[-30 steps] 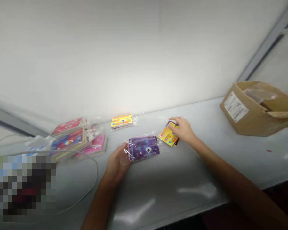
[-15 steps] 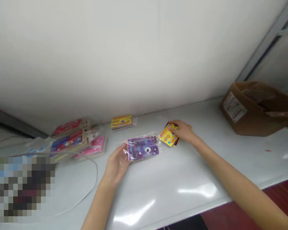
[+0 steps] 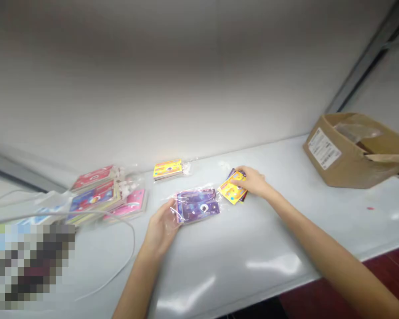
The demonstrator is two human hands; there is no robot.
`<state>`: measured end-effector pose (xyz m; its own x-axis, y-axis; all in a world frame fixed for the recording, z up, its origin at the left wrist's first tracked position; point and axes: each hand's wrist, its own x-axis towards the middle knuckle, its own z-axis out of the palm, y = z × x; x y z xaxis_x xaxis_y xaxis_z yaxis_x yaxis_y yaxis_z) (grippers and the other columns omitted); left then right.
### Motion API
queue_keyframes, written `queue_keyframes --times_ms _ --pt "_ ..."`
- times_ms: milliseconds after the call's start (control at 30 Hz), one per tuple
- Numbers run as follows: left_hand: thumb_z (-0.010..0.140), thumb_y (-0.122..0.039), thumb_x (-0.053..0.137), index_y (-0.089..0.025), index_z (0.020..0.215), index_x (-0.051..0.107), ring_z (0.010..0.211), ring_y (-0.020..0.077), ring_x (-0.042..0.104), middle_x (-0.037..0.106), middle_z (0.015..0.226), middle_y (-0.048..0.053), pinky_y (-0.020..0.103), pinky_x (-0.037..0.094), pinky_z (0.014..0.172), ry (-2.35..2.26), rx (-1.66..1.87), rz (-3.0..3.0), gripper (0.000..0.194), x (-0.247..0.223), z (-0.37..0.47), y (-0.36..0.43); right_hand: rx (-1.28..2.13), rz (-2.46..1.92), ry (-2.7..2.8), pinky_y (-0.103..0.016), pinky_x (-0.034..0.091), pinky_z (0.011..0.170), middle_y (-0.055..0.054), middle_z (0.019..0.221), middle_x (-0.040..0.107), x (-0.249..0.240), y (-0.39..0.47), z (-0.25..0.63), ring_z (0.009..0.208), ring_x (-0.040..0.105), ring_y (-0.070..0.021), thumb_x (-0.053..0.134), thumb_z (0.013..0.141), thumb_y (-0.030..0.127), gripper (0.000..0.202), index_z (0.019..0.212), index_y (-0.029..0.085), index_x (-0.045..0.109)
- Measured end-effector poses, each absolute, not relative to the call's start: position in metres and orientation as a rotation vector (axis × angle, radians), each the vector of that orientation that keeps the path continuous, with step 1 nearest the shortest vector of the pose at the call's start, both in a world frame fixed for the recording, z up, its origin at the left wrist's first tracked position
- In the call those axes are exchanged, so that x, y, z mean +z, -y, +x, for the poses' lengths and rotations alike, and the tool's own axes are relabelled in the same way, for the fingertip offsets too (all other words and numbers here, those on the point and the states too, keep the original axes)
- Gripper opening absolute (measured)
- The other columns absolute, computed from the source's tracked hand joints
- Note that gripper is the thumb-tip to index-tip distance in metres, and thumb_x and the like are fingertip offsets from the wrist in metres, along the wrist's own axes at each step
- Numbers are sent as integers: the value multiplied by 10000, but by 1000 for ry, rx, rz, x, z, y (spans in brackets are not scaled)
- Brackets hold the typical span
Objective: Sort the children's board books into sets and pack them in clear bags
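My left hand (image 3: 162, 223) is closed on the left end of a purple booklet pack (image 3: 197, 207) in a clear plastic bag, printed with a white eye-like spot. The bag's loose end points toward my right hand (image 3: 252, 180). Those right fingers pinch a small fanned stack of cards (image 3: 232, 189), yellow on top with dark purple edges showing beneath. The stack is just beyond the bag's right end, low over the table or resting on it; I cannot tell which.
Against the wall lies a yellow bagged pack (image 3: 168, 169). To the left are red packs (image 3: 92, 177), blue-and-red packs (image 3: 95, 198) and a pink pack (image 3: 131, 203). A white cable (image 3: 133, 239) curves over the table (image 3: 219, 266). An open cardboard box (image 3: 346, 161) stands right.
Both hands keep nearly the same place and grip; the yellow cards have shifted very slightly left. The upper wall looks darker.
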<state>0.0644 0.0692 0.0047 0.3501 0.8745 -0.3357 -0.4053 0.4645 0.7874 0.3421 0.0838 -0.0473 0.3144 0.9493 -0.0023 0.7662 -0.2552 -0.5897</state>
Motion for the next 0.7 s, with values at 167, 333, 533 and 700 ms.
queue_keyframes --times_ms 167,333,533,700 --pt "730 -236 628 -127 816 687 631 156 647 716 732 38 232 496 597 -844 914 649 150 4 64 -70 477 -2135 1506 -410 374 891 -84 1142 619 -45 -84 342 1066 546 -277 614 712 472 476 1119 227 582" --pt "760 -226 592 -121 834 688 664 166 654 717 736 45 256 497 672 -851 912 632 160 2 63 -70 446 -2124 1507 -399 374 884 -76 1134 618 -46 -84 343 1062 549 -274 620 699 476 459 1085 229 604" --pt "768 -230 581 -120 832 687 626 153 643 707 709 36 245 498 631 -852 908 651 165 4 64 -69 444 -2122 1436 -387 389 853 -83 1086 636 -49 -86 344 998 571 -260 653 680 430 409 1024 211 625" --pt "745 -243 611 -129 853 688 686 176 659 710 726 39 248 499 629 -846 910 658 175 2 63 -70 511 -2032 1357 -334 437 753 -68 969 661 -53 -89 347 921 599 -252 674 638 372 344 938 208 648"
